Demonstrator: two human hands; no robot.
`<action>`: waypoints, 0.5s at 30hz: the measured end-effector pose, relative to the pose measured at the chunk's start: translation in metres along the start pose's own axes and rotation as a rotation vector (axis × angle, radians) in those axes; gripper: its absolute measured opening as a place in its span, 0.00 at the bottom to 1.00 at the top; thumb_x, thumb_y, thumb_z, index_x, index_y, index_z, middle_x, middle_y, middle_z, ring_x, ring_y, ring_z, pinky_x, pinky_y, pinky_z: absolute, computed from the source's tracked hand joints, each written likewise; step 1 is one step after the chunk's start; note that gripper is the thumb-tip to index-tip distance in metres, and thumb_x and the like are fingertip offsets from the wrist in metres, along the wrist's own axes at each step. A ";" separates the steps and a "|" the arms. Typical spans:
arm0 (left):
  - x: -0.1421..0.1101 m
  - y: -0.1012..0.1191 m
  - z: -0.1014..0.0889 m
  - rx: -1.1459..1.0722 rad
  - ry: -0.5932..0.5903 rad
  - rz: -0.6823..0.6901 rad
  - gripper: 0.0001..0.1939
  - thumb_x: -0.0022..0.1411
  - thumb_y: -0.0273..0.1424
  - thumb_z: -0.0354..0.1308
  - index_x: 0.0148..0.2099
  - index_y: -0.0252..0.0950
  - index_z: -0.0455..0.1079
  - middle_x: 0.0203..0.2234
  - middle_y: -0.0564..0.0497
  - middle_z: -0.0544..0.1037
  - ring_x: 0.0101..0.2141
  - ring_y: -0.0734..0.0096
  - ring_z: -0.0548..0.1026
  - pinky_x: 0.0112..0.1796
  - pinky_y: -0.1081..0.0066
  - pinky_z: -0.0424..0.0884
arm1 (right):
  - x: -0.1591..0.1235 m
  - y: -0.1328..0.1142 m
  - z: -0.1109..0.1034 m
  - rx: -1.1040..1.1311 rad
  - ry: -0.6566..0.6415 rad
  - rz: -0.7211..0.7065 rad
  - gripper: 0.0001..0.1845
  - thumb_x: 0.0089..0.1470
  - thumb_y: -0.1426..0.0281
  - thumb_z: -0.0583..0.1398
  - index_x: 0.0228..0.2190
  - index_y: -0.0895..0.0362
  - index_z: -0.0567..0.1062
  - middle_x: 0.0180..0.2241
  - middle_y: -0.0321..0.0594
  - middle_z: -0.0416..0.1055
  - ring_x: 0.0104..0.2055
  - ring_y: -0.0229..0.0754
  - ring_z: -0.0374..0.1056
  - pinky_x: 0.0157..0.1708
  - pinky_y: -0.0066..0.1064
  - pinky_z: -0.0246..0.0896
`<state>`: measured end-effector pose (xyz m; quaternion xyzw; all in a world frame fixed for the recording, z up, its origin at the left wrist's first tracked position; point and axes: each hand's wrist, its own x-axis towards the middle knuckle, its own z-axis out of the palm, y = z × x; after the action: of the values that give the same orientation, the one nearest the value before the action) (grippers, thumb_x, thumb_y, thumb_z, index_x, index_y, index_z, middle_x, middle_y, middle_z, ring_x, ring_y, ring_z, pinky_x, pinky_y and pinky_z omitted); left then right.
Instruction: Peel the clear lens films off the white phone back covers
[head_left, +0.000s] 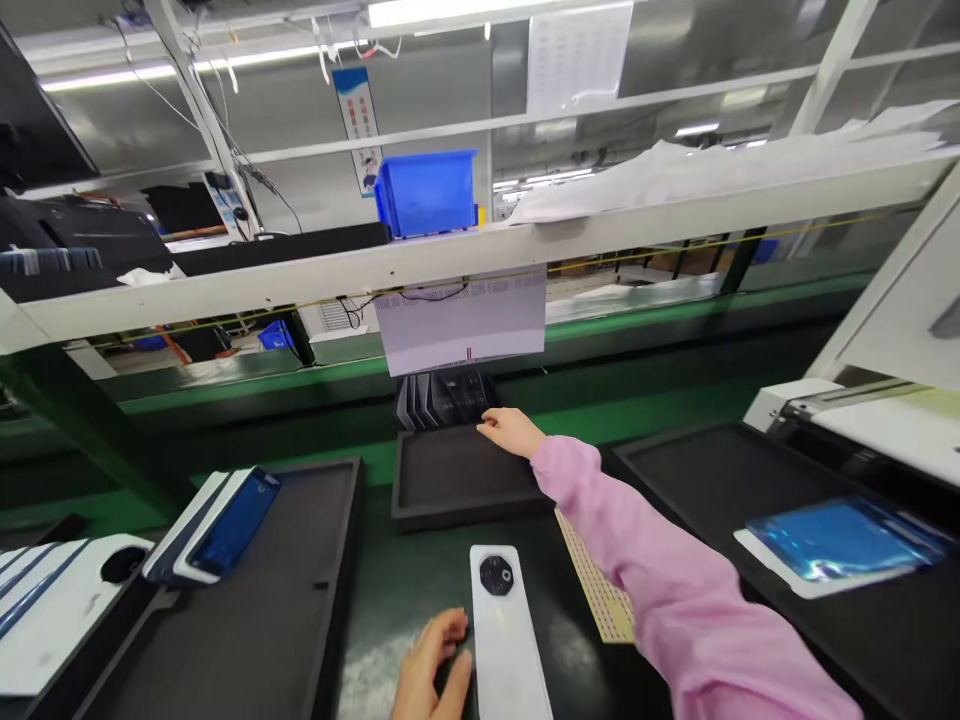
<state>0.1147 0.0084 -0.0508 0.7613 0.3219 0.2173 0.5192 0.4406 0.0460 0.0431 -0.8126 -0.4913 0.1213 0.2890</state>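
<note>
A white phone (pixel 508 640) lies back side up on the dark green bench, its black camera module at the far end. My left hand (pixel 435 668) rests just left of it, thumb and fingers apart, holding nothing. My right hand (pixel 514 432) reaches forward to a black tray (pixel 469 515). Its fingers are drawn together at the right end of a row of thin black pieces (pixel 442 402) at the tray's back. Whether a piece is between those fingers is hidden.
On the left, a black tray (pixel 255 600) carries white-backed phones with blue screens (pixel 232 525). A blue-filmed phone part (pixel 847 545) lies in the right tray (pixel 697 460). A dotted beige sheet (pixel 600 590) lies beneath my right sleeve. A blue bin (pixel 427 195) stands on the shelf.
</note>
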 end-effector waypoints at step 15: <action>-0.017 0.010 0.037 0.362 -0.202 0.113 0.36 0.49 0.31 0.56 0.61 0.31 0.55 0.62 0.39 0.54 0.62 0.52 0.45 0.59 0.51 0.38 | -0.140 -0.002 0.069 -0.035 -0.385 0.077 0.38 0.19 0.62 0.72 0.36 0.60 0.70 0.40 0.47 0.63 0.47 0.57 0.60 0.42 0.39 0.58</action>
<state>0.1303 -0.0304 -0.0555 0.8770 0.2586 0.1073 0.3905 0.3375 -0.0510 -0.0238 -0.7975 -0.5081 0.2771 0.1707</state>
